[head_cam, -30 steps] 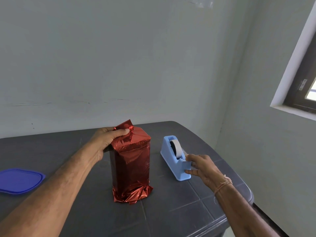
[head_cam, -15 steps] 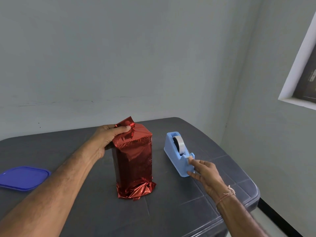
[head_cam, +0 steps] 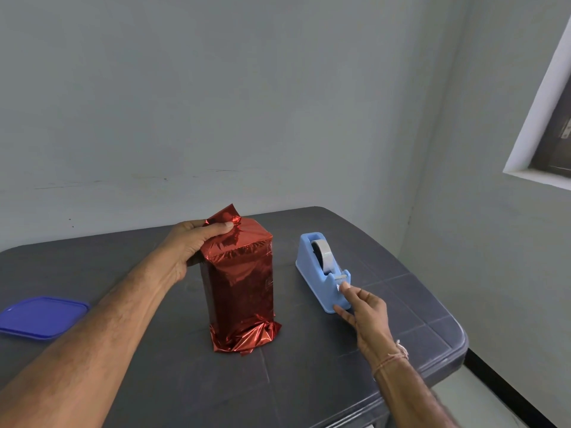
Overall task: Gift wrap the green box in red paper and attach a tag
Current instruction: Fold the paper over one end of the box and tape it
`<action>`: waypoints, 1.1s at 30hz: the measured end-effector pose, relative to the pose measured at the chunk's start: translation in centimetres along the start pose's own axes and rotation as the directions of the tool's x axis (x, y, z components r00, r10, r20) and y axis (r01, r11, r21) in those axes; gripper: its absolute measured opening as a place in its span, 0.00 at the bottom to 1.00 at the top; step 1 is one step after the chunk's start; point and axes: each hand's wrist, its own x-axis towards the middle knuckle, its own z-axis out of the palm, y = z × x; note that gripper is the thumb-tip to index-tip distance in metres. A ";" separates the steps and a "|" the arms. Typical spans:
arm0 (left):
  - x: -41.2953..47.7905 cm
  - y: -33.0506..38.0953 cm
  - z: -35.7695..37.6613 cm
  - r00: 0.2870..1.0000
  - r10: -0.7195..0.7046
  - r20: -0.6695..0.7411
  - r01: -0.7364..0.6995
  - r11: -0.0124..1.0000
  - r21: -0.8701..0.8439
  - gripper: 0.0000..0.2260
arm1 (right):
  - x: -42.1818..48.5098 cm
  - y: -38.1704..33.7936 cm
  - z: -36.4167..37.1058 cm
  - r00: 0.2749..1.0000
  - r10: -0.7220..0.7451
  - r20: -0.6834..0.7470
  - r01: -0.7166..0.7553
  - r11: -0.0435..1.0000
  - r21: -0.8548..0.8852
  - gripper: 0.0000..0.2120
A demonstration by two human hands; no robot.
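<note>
- Right hand (head_cam: 366, 310): compared with one second ago, when it lay spread over the front of the tape dispenser (head_cam: 313, 264), it now sits lower and nearer the person. Its fingers are extended, and the forefinger tip (head_cam: 346, 288) touches the tape end at the cutter. The thumb lies lower, against the dispenser's front face. No closed pinch on the tape is visible.
- Left hand (head_cam: 194, 245): unchanged. It grips the top rear corner of the green box (head_cam: 239, 282), with the thumb pressing the folded red paper (head_cam: 224, 217) down onto the top face.
- Green box: position unchanged. It stands upright near the middle of the table (head_cam: 309, 384), just left of the dispenser and apart from it. The red paper covers it fully, and no green surface shows.
- Paper condition: one loose flap stands up behind the thumb, and the bottom end is crumpled against the table.
- Blue lid (head_cam: 43, 316): lies at the left edge of the table, well apart from the box.
- Meaning for the task: the wrap is formed but the top fold looks unsecured — the left hand alone keeps it shut. The step in hand is probably drawing a strip of tape.
- Remaining: fixing the top and attaching the tag — no tag is in view.
</note>
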 end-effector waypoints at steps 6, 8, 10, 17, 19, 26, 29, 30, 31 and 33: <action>-0.2 0.1 0.0 1.000 0.003 0.007 -0.003 1.000 -0.007 0.08 | 0.7 2.5 -0.3 0.990 -0.086 -0.112 0.062 0.978 -0.201 0.05; -0.4 0.1 0.1 1.000 0.002 0.008 -0.002 1.000 -0.010 0.07 | 0.1 2.7 -0.5 0.985 -0.108 -0.136 0.074 0.970 -0.231 0.07; -0.4 0.0 0.2 1.000 0.004 0.013 -0.004 1.000 -0.013 0.07 | -1.3 2.4 -0.1 0.971 -0.188 -0.150 0.136 0.944 -0.301 0.08; -0.3 -0.2 0.1 0.999 0.037 0.011 -0.037 0.999 -0.035 0.07 | -4.9 -9.1 6.2 0.786 -0.317 0.530 0.587 0.651 -0.482 0.09; -0.2 -0.1 0.0 0.999 0.038 0.014 -0.038 0.999 -0.038 0.07 | -4.4 -12.7 9.2 0.649 -0.280 0.708 0.743 0.432 -0.510 0.08; -0.2 -0.2 -0.1 0.998 0.053 0.040 -0.050 0.996 -0.080 0.05 | -2.3 -18.0 18.3 0.428 0.170 0.888 0.904 -0.090 -0.419 0.08; -0.1 -0.3 -0.2 0.998 0.050 0.040 -0.047 0.997 -0.065 0.05 | -2.3 -18.3 20.3 0.456 0.295 0.840 0.889 -0.184 -0.418 0.14; -0.1 -0.3 -0.2 0.998 0.050 0.041 -0.047 0.997 -0.064 0.06 | -2.3 -18.4 20.8 0.461 0.323 0.826 0.886 -0.205 -0.415 0.16; 0.0 -0.4 -0.3 0.998 0.052 0.045 -0.049 0.997 -0.065 0.06 | -2.3 -18.5 21.2 0.466 0.347 0.814 0.884 -0.218 -0.413 0.16; 0.1 -0.4 -0.3 0.997 0.053 0.047 -0.049 0.996 -0.071 0.05 | -2.1 -18.4 21.7 0.473 0.371 0.799 0.881 -0.228 -0.415 0.16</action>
